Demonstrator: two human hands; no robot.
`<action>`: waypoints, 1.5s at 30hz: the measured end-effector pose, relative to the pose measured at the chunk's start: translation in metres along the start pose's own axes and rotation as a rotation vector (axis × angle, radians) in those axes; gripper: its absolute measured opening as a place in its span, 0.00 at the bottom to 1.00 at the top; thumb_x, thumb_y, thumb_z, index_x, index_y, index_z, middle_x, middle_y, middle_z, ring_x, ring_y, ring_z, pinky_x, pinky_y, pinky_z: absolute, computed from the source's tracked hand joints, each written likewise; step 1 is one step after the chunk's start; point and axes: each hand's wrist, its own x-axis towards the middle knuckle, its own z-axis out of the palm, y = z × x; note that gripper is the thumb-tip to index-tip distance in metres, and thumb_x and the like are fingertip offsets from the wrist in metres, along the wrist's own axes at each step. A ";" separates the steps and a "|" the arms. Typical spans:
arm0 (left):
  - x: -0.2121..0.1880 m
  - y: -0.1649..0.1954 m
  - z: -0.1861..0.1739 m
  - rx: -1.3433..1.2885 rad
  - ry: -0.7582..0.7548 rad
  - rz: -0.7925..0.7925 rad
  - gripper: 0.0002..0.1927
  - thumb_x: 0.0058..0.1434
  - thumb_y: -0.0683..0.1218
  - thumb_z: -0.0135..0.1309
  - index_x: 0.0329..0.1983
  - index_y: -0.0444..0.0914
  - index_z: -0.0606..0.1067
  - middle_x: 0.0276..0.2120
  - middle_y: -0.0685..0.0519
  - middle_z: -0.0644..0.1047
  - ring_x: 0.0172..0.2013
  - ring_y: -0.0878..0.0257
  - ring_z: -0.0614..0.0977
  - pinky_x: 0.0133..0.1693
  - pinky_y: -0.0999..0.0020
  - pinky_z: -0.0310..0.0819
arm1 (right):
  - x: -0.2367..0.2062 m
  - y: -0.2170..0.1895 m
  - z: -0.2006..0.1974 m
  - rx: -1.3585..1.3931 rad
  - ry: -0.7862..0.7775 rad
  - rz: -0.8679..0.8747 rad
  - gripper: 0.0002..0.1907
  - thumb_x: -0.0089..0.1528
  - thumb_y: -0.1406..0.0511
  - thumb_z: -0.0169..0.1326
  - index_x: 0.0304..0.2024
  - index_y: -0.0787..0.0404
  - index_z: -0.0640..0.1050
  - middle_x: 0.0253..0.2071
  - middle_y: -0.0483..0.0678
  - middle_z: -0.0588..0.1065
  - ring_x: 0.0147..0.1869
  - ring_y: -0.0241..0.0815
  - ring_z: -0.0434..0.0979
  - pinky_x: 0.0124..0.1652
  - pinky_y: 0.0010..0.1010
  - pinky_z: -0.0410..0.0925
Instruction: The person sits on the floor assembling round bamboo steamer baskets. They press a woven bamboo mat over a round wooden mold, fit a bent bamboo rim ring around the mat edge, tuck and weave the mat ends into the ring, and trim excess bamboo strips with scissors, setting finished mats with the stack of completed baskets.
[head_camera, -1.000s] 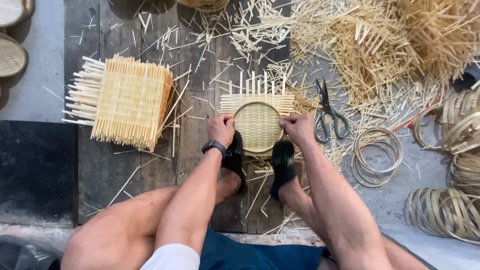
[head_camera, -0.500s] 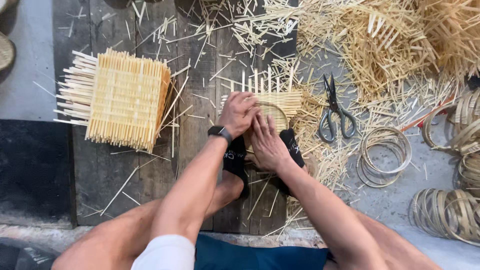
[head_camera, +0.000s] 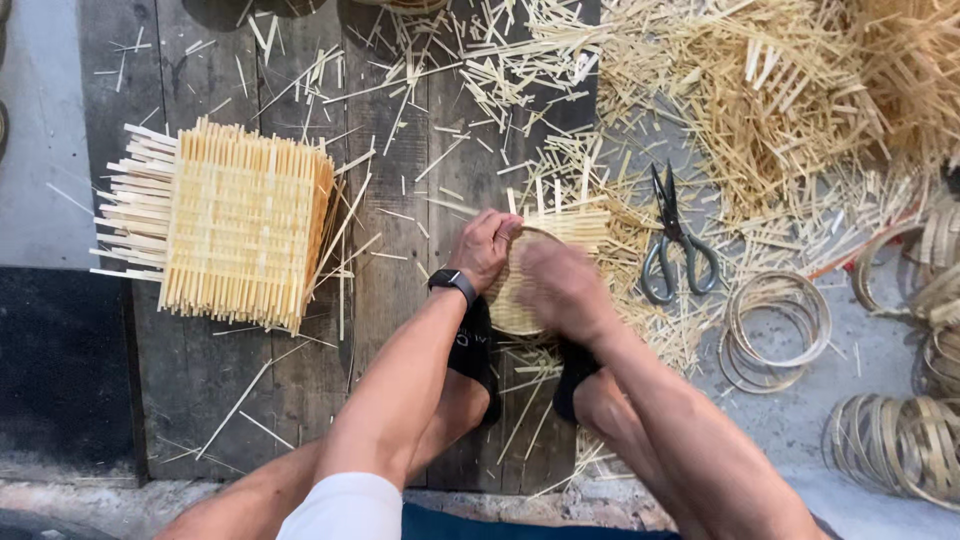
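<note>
Since half a second ago, both hands are shifted onto the round woven mat (head_camera: 520, 290), pinned between the feet on the wooden floor (head_camera: 400, 250). The left hand (head_camera: 485, 245) is curled over its rim at ten o'clock; the right hand (head_camera: 565, 290) is blurred, its grip not readable. Scissors (head_camera: 675, 240) lie at three o'clock. The rim is best kept pressed flat while it is turned.
</note>
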 end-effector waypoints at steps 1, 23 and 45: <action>0.001 0.001 0.000 -0.026 -0.011 -0.041 0.12 0.71 0.50 0.51 0.45 0.39 0.80 0.42 0.45 0.80 0.44 0.46 0.82 0.45 0.57 0.76 | 0.008 0.012 -0.004 0.114 0.099 0.056 0.08 0.62 0.63 0.60 0.40 0.61 0.79 0.47 0.50 0.80 0.56 0.48 0.80 0.56 0.39 0.72; 0.017 -0.008 0.004 -0.090 -0.009 -0.456 0.19 0.59 0.56 0.63 0.29 0.35 0.80 0.21 0.52 0.80 0.23 0.68 0.77 0.28 0.68 0.71 | 0.032 0.060 0.040 0.179 -0.149 0.847 0.36 0.71 0.45 0.35 0.35 0.68 0.81 0.36 0.69 0.78 0.45 0.71 0.78 0.49 0.54 0.70; -0.075 0.091 -0.009 0.462 -0.220 0.545 0.19 0.46 0.33 0.56 0.42 0.37 0.71 0.38 0.46 0.74 0.42 0.46 0.77 0.42 0.53 0.75 | -0.119 0.097 -0.196 -0.282 -0.551 0.860 0.26 0.62 0.44 0.55 0.45 0.58 0.82 0.39 0.54 0.85 0.44 0.50 0.87 0.49 0.42 0.76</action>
